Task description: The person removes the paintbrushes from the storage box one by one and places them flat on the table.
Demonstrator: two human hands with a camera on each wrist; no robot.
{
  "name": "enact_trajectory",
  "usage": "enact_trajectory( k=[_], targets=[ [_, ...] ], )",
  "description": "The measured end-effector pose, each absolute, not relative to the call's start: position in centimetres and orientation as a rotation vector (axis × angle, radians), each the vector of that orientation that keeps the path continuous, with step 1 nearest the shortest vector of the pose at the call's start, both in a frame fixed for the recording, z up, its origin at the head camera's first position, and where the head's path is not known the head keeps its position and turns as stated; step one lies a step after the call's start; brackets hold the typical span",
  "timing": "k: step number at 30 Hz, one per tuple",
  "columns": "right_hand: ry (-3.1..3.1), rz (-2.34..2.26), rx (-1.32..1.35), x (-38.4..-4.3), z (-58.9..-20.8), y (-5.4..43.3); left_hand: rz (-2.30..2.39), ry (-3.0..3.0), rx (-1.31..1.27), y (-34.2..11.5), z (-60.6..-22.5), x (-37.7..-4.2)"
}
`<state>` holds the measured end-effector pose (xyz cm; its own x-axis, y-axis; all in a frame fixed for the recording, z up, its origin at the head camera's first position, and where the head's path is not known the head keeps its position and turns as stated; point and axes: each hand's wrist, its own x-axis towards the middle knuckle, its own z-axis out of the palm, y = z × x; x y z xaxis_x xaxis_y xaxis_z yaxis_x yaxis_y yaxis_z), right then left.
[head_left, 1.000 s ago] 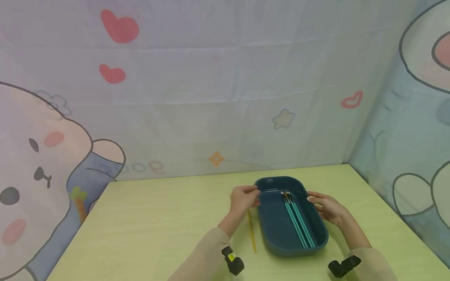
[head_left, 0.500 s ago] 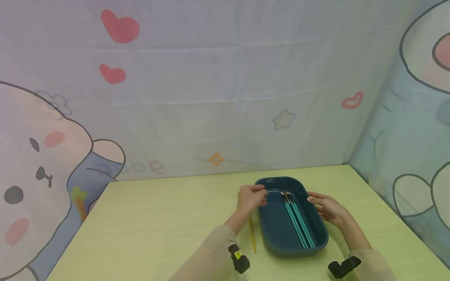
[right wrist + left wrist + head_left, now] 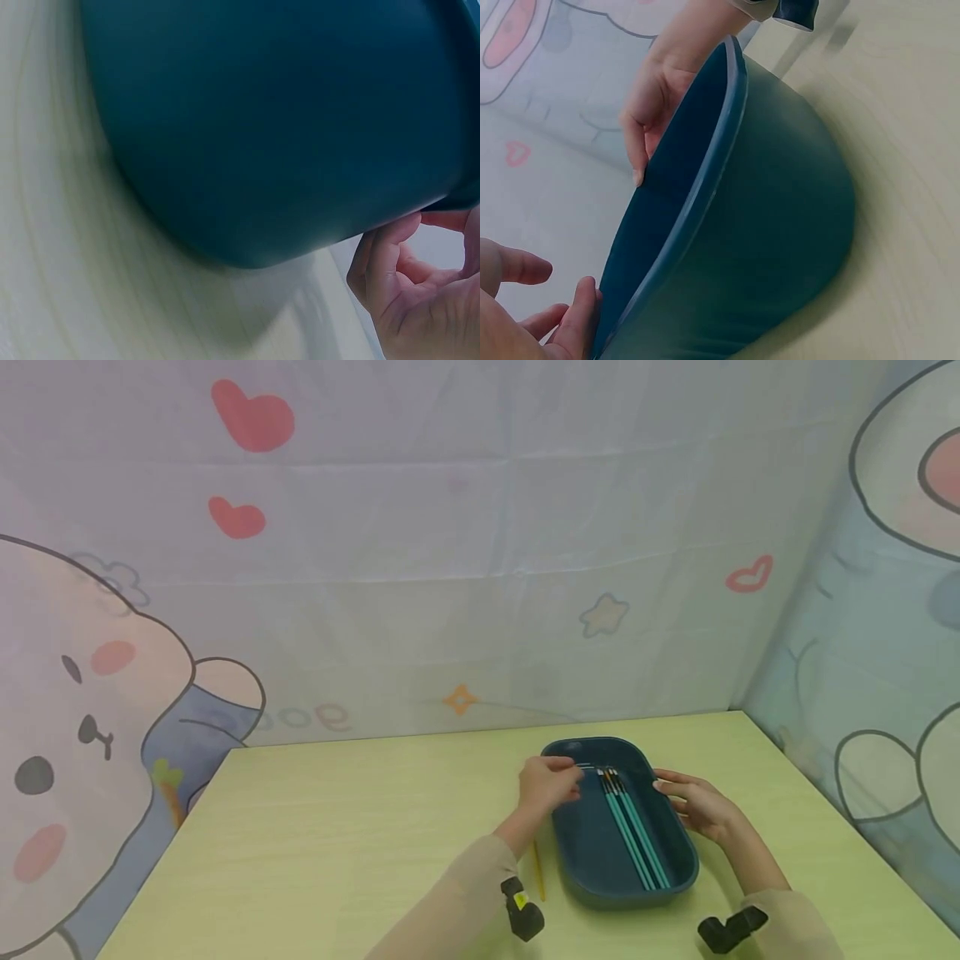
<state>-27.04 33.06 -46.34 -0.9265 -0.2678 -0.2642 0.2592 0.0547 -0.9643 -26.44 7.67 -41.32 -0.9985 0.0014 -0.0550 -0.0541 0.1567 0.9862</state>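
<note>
A dark teal rounded tray stands on the table with several turquoise-handled paintbrushes lying side by side in it, tips towards the far end. My left hand is over the tray's far left rim. In the left wrist view, the thumb and fingers of this left hand are apart, fingertips right at the rim, with nothing visible between them. On the opposite side my right hand holds the tray by its rim. From the right wrist view, the fingers of that hand bear on the outer wall under the rim.
A thin yellow stick lies on the table just left of the tray, partly behind my left forearm. Short pale lines show inside the tray by my left fingertips. A printed cloth hangs behind the table and along its right side.
My left hand has moved right, from the tray's left rim to further over its inside, and its sleeve followed. My right hand, the tray and the paintbrushes stay where they were.
</note>
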Motion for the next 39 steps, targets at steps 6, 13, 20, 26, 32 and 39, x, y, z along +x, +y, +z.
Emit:
enact_trajectory(
  k=[6, 13, 20, 26, 32, 39],
  targets=[
    [1.966, -1.937, -0.001, -26.9, -46.2, 33.1, 1.979, 2.400, -0.071, 8.4, -41.8, -26.8],
    [2.020, -1.904, 0.069, -26.8, -45.9, 32.6, 1.984, 2.357, -0.019, 9.4, -42.0, -26.9],
    [2.028, -1.892, 0.079, -27.0, -46.0, 32.5, 1.950, 2.351, -0.036, 10.4, -42.4, -27.0],
    [2.035, -1.886, 0.072, -26.8, -45.8, 32.4, 1.905, 2.369, -0.093, 11.0, -42.8, -27.0],
    [2.036, -1.881, 0.073, -26.8, -45.8, 32.4, 1.887, 2.409, -0.127, 11.9, -43.2, -27.0],
    [2.026, -1.898, 0.082, -26.8, -45.8, 32.4, 1.870, 2.421, -0.151, 12.6, -43.8, -27.1]
  ],
)
